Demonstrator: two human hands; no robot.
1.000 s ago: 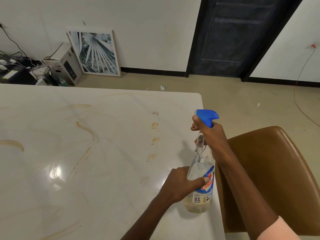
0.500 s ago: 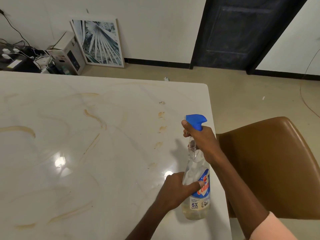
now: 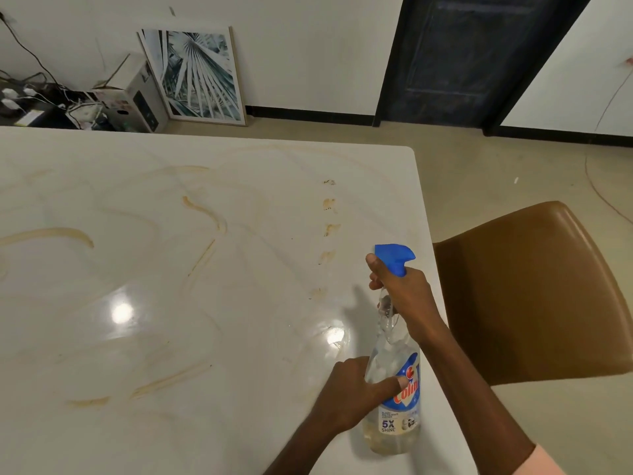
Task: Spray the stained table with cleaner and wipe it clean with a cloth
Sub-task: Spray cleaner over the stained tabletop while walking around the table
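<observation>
Spray bottle [image 3: 394,389] stands close to the table's [image 3: 171,320] right edge at about 5 o'clock, left hand [image 3: 346,395] wrapped around its body and right hand [image 3: 404,296] gripping the neck under the blue trigger. Brown chair [image 3: 527,296] sits just beside that edge at 3 o'clock. Out toward 12, a line of brown stains [image 3: 329,228]; the big tabletop stretching to 9 o'clock is wide open.

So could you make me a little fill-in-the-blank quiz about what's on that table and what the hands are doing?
1. The spray bottle has a trigger head coloured ____.
2. The right hand grips the bottle's neck, while the left hand steadies its ____.
3. The brown chair stands at the ____ side of the table.
4. The label promises "5X ____".

Missing words: blue; body; right; SHINE
</observation>
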